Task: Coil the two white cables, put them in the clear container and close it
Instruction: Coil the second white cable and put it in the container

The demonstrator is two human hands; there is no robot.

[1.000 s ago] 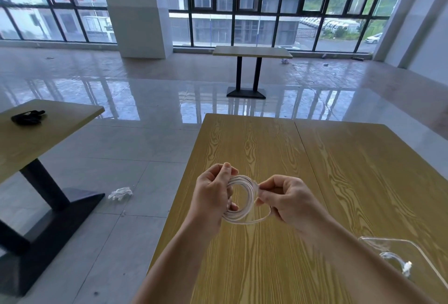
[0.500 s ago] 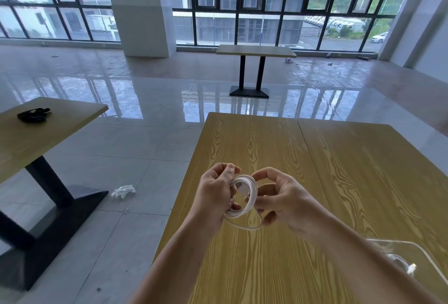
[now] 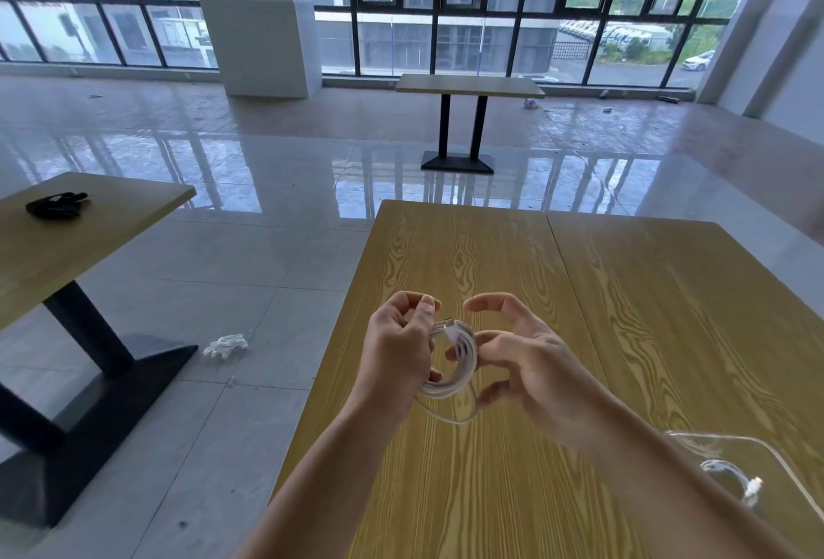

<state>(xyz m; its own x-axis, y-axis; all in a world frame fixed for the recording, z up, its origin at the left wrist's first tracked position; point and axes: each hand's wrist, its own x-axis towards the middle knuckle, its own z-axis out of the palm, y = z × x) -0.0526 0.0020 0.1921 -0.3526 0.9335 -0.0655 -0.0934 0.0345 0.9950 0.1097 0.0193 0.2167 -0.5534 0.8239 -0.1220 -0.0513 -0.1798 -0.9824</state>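
Above the near left part of the wooden table (image 3: 602,291), both hands meet at chest height with a white cable (image 3: 463,358) between them. The left hand (image 3: 397,353) has its fingers curled round the left side of the coil, thumb and forefinger pinching at the top beside the connector (image 3: 451,327), which points up and to the right. The coil stands nearly on edge, its opening facing the camera, and one slack loop (image 3: 459,413) hangs below the wound turns, clear of the table. The right hand (image 3: 530,358) lies immediately right of the coil with fingers spread and loosely curved; its fingertips reach the coil's right rim, but whether they grip it cannot be told, and the hand reads as released rather than clenched. The relation that matters: the unwound loop lies below and slightly left of the right fingertips, so that hand is the nearer one to gather it while the left serves as anchor. The clear container (image 3: 767,447) sits at the lower right, well apart from the hands and on the right arm's side, with the second white cable (image 3: 731,476) lying in it; its lid cannot be made out. Coiling appears nearly complete for the cable in hand.
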